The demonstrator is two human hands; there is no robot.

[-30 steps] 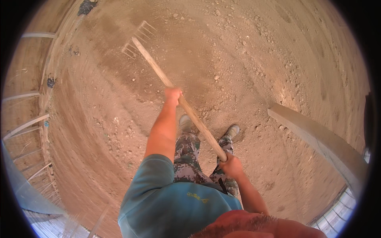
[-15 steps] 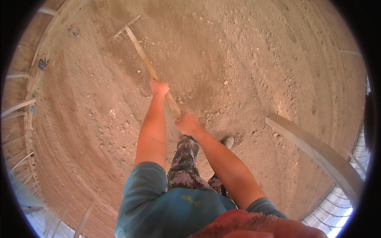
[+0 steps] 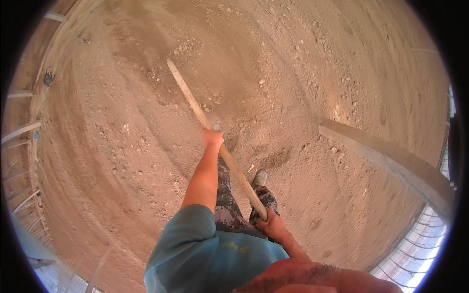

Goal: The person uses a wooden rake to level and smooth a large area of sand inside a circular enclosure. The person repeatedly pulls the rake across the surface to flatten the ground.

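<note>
A rake (image 3: 186, 93) with a long wooden handle slants across the soil in front of me, its far end down in loose dirt. The tines cannot be made out at this moment. Partway along the handle, my left hand (image 3: 213, 139) is closed around the wood. My right hand (image 3: 273, 225) grips the near end, low beside my hip and over my camouflage trousers. Around the rake's far end lie small clods (image 3: 185, 48) and a ridge of loosened soil.
Brown, uneven earth (image 3: 137, 161) spreads all around. A grey post (image 3: 386, 151) stands to my right. Poles (image 3: 22, 131) line the far left edge, and wire mesh (image 3: 415, 249) shows at the lower right. My right shoe (image 3: 260, 177) is on the soil ahead.
Both hands have come back toward my body, drawing the rake nearer. My right hand is now by my hip. The rake's toothed head, visible before, no longer shows clearly.
</note>
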